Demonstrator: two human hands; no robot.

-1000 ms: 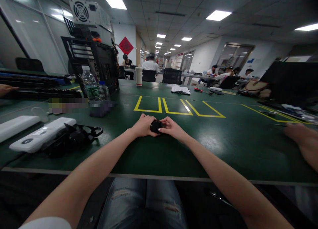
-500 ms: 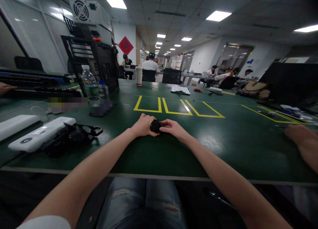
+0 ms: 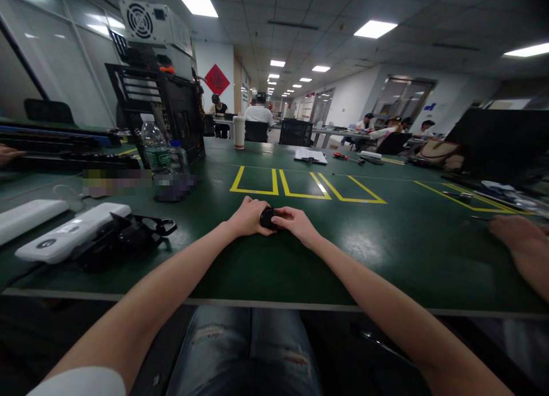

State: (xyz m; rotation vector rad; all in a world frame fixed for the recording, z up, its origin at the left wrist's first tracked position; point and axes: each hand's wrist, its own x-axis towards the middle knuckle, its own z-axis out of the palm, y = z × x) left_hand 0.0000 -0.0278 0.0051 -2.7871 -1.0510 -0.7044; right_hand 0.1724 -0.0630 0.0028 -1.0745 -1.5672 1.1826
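A small black rounded object [image 3: 266,217] is between my hands, just above or on the green table [image 3: 274,270]; its exact kind does not show. My left hand [image 3: 249,217] wraps round it from the left, thumb low and fingers over the top. From the right, my right hand [image 3: 295,221] pinches at its side with thumb and forefinger. The fingers partly cover the object. Beyond the hands, yellow tape outlines [image 3: 304,197] mark the tabletop.
On the left lie white power banks or similar devices [image 3: 72,233] and black strapped gear [image 3: 128,236]. Behind them stand bottles [image 3: 155,147] and an open computer case [image 3: 171,110]. A clipboard [image 3: 311,155] and cup [image 3: 239,133] lie farther back. Another person's hand [image 3: 521,236] is at right.
My right hand's fingers have shifted slightly left across the black object, and its dark face has turned a little. My left hand stays almost still around it.
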